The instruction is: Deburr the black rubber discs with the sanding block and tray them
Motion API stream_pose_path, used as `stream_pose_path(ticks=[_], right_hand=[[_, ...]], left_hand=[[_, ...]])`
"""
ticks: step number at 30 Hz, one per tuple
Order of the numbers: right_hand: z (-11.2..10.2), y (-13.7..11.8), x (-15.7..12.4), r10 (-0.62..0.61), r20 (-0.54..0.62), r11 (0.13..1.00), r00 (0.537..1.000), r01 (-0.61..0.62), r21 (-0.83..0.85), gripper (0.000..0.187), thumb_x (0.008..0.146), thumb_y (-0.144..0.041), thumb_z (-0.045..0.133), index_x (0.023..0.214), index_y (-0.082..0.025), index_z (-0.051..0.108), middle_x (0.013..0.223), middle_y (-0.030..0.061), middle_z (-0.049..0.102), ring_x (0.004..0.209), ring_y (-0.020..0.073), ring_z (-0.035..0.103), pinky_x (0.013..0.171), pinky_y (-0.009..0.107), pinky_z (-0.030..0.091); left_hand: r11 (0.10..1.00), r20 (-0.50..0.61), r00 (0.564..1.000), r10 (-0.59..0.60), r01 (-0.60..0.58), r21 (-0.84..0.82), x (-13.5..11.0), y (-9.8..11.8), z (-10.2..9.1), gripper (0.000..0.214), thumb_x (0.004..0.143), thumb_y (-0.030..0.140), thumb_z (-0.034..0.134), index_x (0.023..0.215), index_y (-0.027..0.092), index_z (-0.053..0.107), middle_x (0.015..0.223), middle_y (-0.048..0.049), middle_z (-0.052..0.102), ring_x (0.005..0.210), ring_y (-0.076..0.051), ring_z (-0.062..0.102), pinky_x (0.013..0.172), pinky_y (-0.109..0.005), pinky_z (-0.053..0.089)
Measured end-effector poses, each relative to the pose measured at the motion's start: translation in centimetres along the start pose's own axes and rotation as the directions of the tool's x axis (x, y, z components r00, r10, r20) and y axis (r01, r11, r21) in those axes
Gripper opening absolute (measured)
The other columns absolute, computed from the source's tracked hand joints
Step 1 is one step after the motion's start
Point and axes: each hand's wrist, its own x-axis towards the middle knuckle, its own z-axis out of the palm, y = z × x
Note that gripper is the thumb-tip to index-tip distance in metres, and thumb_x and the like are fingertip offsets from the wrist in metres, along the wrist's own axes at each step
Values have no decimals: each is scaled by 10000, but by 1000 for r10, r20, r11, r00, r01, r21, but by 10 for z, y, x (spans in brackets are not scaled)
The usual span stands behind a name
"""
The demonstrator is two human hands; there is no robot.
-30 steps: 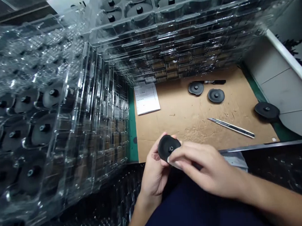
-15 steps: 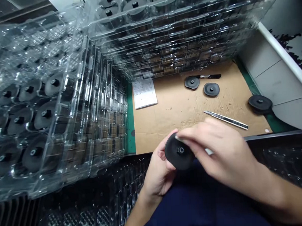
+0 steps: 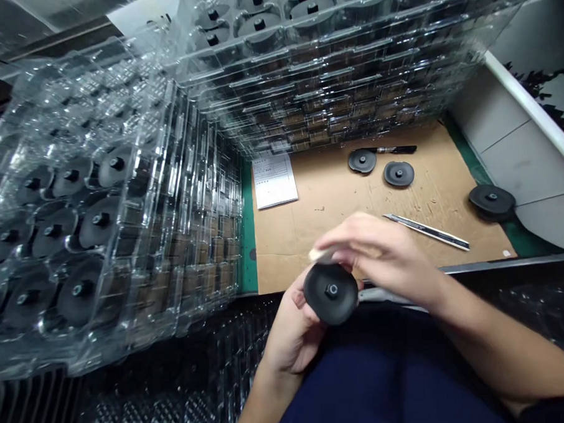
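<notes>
Firstly, clear plastic trays point(image 3: 193, 209), stacked behind and left of the flat brown cardboard sheet point(image 3: 320, 228). At that sheet's near edge: your left hand point(image 3: 292, 336), half-curled, holding a round matt-black disc point(image 3: 319, 303); your right hand point(image 3: 389, 250), blurred, fingers bent by its upper rim, grip unclear. Disc: probably light, stiff, smooth; best held by the rim, off its stubby hub point(image 3: 332, 290).

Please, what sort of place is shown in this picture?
Probably a workbench in a factory: the left hand holds a black disc, similar discs sit in stacked clear trays, and a cutter lies on cardboard.
</notes>
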Motion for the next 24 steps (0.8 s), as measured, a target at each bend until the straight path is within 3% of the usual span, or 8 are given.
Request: stream_pose_path(ticks=[2,4,9,13,16,19,22,24], right_hand=[[-2,26,-5,266,-9,964,964,-266,11,218,865,-256,546,1064,-233,632,956,14,674,764,135,604,702,268,490],[2,53,-16,400,17,916,916,-399,-50,258,844,-277,564,1089,-220,619,924,26,654,689,130,592,618,255,494],[28,88,-52,435,-19,882,900,-430,-195,205,825,-264,562,995,-197,654,1012,75,564,928,197,589,830,365,497],[41,84,-65,460,-59,853,886,-459,-248,324,824,-268,550,1139,-207,599,1164,116,483,971,242,582,817,423,501],[38,83,-66,476,-106,839,873,-487,-242,270,884,-287,461,1081,-208,627,1029,97,551,859,218,603,769,401,504],[24,81,-60,481,-137,848,866,-500,-178,242,883,-296,486,1070,-203,608,972,67,628,845,196,616,724,326,511],[9,60,-46,485,-174,856,857,-506,-107,205,876,-290,515,1047,-216,601,985,32,655,815,161,622,650,257,501],[5,36,-33,431,-221,890,875,-453,-59,208,882,-277,518,1069,-237,599,1011,17,644,831,145,609,662,243,487]], left_hand=[[997,98,994,-40,46,-60,1,2,-1,649,563,318,822,1165,250,589,1111,-107,664,961,-343,648,776,-431,560],[991,154,987,-35,54,-120,3,3,-2,722,580,331,813,1236,315,512,1184,-98,626,1012,-327,632,791,-406,556],[987,170,985,-15,42,-153,10,3,-8,670,613,337,788,1224,311,515,1294,-111,552,1091,-324,590,859,-408,523],[984,171,985,11,20,-178,15,2,-9,651,633,412,748,1228,286,516,1309,-121,540,1103,-334,580,898,-441,498],[985,108,994,10,9,-174,19,1,-8,596,703,390,706,1249,287,489,1305,-120,542,1121,-322,569,906,-430,490],[988,58,998,0,9,-157,24,0,-7,626,718,365,706,1285,277,456,1335,-128,512,1143,-313,553,916,-403,481],[990,53,999,-2,10,-141,28,-3,-4,619,708,357,719,1269,242,484,1345,-130,500,1154,-310,542,921,-381,476],[991,60,998,15,-7,-131,30,-5,-1,614,690,345,737,1248,237,507,1339,-115,507,1170,-296,527,932,-362,470]])
